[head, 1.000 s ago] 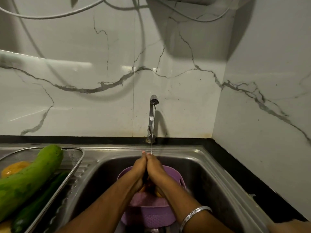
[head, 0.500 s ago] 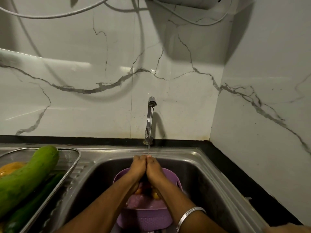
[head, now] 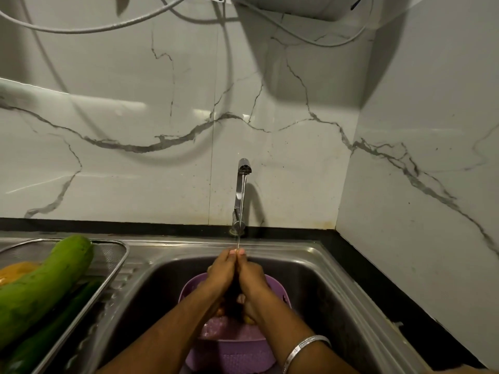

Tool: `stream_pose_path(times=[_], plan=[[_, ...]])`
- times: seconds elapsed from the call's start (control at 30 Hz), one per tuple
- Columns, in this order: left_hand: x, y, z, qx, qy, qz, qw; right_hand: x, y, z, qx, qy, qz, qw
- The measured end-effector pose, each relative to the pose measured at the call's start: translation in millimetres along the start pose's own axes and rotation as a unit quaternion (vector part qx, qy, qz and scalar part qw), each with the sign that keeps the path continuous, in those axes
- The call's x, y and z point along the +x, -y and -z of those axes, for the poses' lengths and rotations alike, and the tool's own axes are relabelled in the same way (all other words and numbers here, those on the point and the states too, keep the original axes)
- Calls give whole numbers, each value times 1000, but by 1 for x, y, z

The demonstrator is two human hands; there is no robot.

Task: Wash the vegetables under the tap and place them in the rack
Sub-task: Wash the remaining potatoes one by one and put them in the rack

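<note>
My left hand and my right hand are pressed together over the sink, fingertips under the thin stream from the tap. Between the palms they hold a dark vegetable, mostly hidden. Below the hands a purple colander basket sits in the sink bowl, with orange and yellow pieces partly visible. On the left, the metal mesh rack holds a big light-green gourd, a dark green cucumber and something orange.
The steel sink has a ribbed drainboard under the rack. A black counter edge runs along the marble walls at the back and right. White cables and a white appliance hang above. A silver bangle is on my right wrist.
Both hands stay pressed together under the stream, fingertips shifting slightly as they rub. The view has tilted a little; nothing in the rack has moved.
</note>
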State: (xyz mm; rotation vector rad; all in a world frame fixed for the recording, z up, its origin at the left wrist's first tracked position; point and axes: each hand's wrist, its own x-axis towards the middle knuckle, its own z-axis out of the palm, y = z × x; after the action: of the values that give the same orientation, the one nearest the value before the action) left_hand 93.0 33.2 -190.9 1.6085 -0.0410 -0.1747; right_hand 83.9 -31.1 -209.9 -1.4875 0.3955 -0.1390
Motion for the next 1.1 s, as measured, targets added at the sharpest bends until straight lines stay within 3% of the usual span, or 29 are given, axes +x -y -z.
stream_pose_path(times=[0.1, 0.2, 0.27, 0.5, 0.67, 0.97, 1.03, 1.1], plan=[[-3, -1, 3, -27, 15, -33, 999, 1, 4, 2, -74, 20, -9, 997], [1, 4, 5, -40, -10, -36, 998, 1, 4, 12, -222, 12, 78, 972], [5, 9, 7, -38, -23, -26, 999, 2, 2, 16, -229, 33, 97, 968], [4, 3, 19, -139, 37, -1, 990, 0, 1, 28, -73, 71, 31, 994], [5, 0, 18, -140, 70, 17, 988, -3, 5, 35, 7, 70, -19, 997], [15, 7, 19, -175, -48, 34, 983, -13, 8, 34, 7, 72, 5, 997], [13, 4, 19, -174, -70, 0, 982, -14, 12, 29, 17, 30, 16, 999], [11, 4, 20, -96, -95, -66, 989, -14, 15, 24, -2, -5, 50, 999]])
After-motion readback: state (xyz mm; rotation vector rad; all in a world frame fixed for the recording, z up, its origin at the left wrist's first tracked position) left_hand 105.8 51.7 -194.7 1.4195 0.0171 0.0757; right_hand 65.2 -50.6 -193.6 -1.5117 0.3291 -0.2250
